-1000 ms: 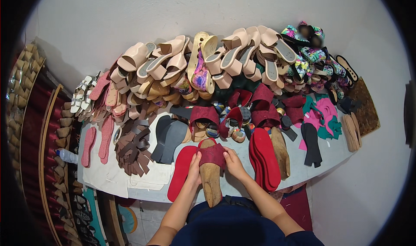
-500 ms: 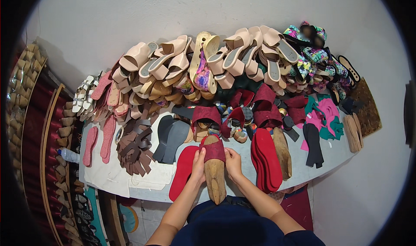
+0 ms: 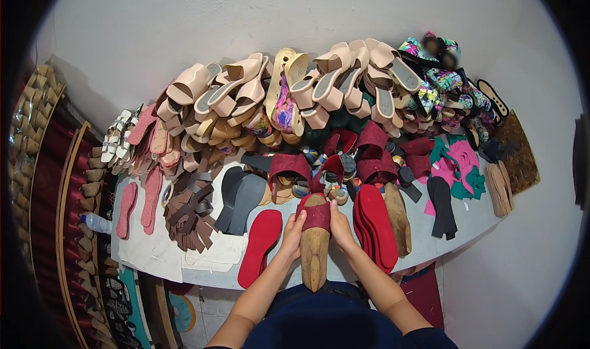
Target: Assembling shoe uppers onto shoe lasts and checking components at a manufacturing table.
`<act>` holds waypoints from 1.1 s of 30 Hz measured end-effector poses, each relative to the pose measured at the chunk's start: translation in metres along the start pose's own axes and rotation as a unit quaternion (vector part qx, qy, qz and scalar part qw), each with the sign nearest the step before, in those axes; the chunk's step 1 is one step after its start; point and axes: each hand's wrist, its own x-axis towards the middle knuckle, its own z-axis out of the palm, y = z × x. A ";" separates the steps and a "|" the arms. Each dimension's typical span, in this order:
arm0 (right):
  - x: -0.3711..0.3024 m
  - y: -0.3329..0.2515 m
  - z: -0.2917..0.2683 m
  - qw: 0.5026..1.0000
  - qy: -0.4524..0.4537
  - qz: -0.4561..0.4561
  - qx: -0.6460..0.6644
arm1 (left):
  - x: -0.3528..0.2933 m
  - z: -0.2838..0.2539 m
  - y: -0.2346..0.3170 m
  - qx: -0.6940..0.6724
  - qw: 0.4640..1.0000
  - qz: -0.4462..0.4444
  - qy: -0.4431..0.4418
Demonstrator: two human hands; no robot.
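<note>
A wooden shoe last (image 3: 314,260) points its heel end toward my body, at the table's front edge. Across its toe part lies a dark red sandal upper (image 3: 318,217), with bright red showing at the toe. My left hand (image 3: 293,235) grips the left side of the last and upper, thumb along the edge. From the other side my right hand (image 3: 342,227) is closed against them, its fingers partly hidden underneath. Left of my hands are red insoles (image 3: 260,247). A stack of red insoles (image 3: 373,229) lies to the right, beside another wooden last (image 3: 398,220).
Beige heeled sandals (image 3: 335,82) are heaped along the wall behind more dark red uppers (image 3: 291,171). Brown strips (image 3: 192,211), grey soles (image 3: 241,201) and pink insoles (image 3: 150,201) lie leftward. Black pieces (image 3: 441,207) and tan soles (image 3: 499,189) are rightward. Shelves of lasts (image 3: 89,189) stand far left.
Both hands and the last have shifted slightly right. My right hand has moved up closer along the upper's side, and the red insoles at left show more fully.
</note>
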 end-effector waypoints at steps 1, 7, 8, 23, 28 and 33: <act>0.000 0.002 0.001 0.999 -0.008 -0.029 0.014 | -0.001 0.003 0.001 0.008 1.000 0.004 -0.002; 0.005 0.013 0.001 0.997 -0.017 -0.043 0.055 | -0.001 0.006 0.005 0.022 1.000 0.011 -0.004; 0.004 0.010 0.000 0.997 -0.019 -0.042 0.054 | -0.002 0.005 0.006 0.018 1.000 0.004 -0.002; 0.011 0.012 -0.002 0.931 -0.169 0.044 0.321 | -0.005 0.009 0.004 0.031 0.999 -0.004 -0.015; 0.005 0.006 0.001 0.935 -0.155 0.031 0.319 | -0.007 0.011 0.005 0.007 0.999 0.004 -0.041; 0.005 0.012 -0.004 0.906 -0.187 0.077 0.372 | -0.006 0.007 0.007 0.014 0.997 -0.032 -0.066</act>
